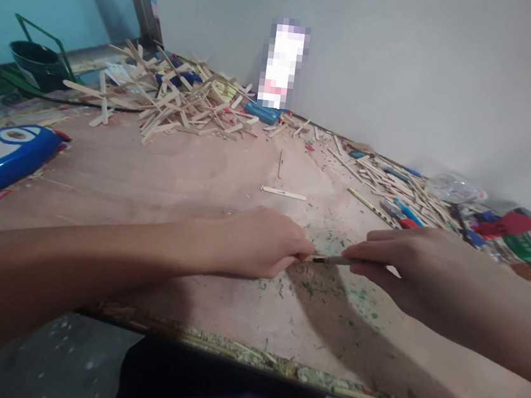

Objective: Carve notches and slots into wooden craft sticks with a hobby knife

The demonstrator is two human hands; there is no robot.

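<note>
My left hand (272,244) is closed in a pinch low over the wooden tabletop (162,181). Between its fingertips pokes the pale end of a small wooden stick (307,257); the rest is covered by the fingers. Facing it, my right hand (402,262) grips a thin greyish tool with a dark tip (338,260), its exact kind unclear. That tip meets or nearly meets the stick. Green specks (368,303) are scattered on the table below both hands. Just beyond my left hand lies a flat popsicle stick (284,193) with a dark mark in its middle.
Joined popsicle sticks (180,103) form a heap at the back left. Loose sticks (405,186) pile up at the right, near a patterned pencil (372,208). A blurred bright phone-like screen (285,64) leans on the wall. A blue-and-white object (11,157) sits left.
</note>
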